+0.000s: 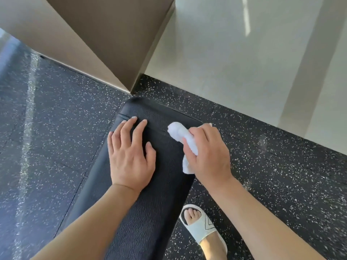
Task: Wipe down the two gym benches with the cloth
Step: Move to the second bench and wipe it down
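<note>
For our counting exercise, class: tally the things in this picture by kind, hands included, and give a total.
Hands: 2, left hand flat on the bench, right hand gripping the cloth
Benches: 1, black bench
Cloths: 1, white cloth
Sandals: 1, white sandal on the floor
Total: 5

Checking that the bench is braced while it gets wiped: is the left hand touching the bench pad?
Touching. The head view shows the left hand lying flat, fingers spread, on the black bench pad.
</note>
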### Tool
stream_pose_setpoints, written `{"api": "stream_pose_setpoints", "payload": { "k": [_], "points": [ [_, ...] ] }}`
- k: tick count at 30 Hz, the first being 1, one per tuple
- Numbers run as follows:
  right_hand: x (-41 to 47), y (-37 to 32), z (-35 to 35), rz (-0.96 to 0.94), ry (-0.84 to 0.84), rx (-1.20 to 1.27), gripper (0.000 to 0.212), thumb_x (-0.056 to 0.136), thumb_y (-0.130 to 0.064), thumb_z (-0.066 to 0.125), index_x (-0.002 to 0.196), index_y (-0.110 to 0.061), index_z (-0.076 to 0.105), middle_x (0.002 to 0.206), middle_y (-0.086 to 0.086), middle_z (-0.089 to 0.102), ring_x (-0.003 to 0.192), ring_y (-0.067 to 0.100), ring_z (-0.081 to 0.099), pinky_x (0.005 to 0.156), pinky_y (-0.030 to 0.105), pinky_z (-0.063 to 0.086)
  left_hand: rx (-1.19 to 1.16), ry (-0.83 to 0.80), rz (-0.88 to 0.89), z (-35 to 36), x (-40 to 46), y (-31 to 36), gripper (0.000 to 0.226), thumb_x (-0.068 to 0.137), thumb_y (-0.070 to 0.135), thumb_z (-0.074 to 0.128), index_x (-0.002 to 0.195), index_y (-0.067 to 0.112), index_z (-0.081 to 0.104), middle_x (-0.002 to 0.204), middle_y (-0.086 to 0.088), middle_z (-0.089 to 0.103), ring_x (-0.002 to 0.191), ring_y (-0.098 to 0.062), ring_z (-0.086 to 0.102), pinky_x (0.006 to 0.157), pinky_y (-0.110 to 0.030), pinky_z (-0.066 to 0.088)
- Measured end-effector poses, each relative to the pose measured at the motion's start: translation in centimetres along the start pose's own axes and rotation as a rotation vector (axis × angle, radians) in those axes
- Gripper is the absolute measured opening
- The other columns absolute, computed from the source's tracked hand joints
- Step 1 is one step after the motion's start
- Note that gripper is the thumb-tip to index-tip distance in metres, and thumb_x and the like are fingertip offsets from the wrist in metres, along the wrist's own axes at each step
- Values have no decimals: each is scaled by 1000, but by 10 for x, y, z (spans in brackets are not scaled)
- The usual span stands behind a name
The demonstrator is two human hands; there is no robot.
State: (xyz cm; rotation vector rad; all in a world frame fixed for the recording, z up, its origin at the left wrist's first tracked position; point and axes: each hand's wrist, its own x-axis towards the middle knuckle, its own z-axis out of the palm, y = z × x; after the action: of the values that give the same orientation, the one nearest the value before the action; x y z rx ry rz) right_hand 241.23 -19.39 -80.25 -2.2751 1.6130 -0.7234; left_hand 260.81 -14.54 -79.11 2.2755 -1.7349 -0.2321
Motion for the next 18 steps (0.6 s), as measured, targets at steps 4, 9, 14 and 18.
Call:
{"api": "stream_pose_setpoints", "payload": {
  "k": [4, 9, 14, 18],
  "points": [
    [41, -4, 9, 38, -49, -20, 18, 95, -31, 60, 96, -14, 62, 91, 0, 55, 79, 23, 49, 61, 34, 42, 14, -10, -2, 5, 0, -2, 59, 94, 34, 48, 152, 22, 49, 160, -5, 41, 146, -36, 37, 122, -61, 28],
    [115, -38, 42, -29, -272, 132, 21, 100, -38, 57, 103, -17, 60, 99, -2, 60, 86, 24, 56, 65, 38, 48, 46, -25, 10, 7, 0, -5, 61, 91, 32, 47, 149, 15, 52, 159, -12, 43, 144, -41, 41, 117, -67, 32],
    [189, -62, 86, 35, -728, 423, 28, 103, -42, 57, 100, -15, 61, 99, -1, 66, 92, 23, 61, 80, 41, 50, 84, 0, 27, 12, 0, -7, 65, 87, 32, 48, 150, 17, 48, 157, -13, 44, 144, -41, 42, 119, -67, 31],
    [193, -39, 81, 135, -842, 707, 28, 99, -46, 67, 101, -17, 65, 93, -2, 70, 88, 18, 65, 82, 39, 52, 97, 12, 49, 15, 2, -10, 67, 86, 34, 48, 152, 19, 48, 159, -10, 44, 146, -37, 41, 119, -65, 31]
  ]
}}
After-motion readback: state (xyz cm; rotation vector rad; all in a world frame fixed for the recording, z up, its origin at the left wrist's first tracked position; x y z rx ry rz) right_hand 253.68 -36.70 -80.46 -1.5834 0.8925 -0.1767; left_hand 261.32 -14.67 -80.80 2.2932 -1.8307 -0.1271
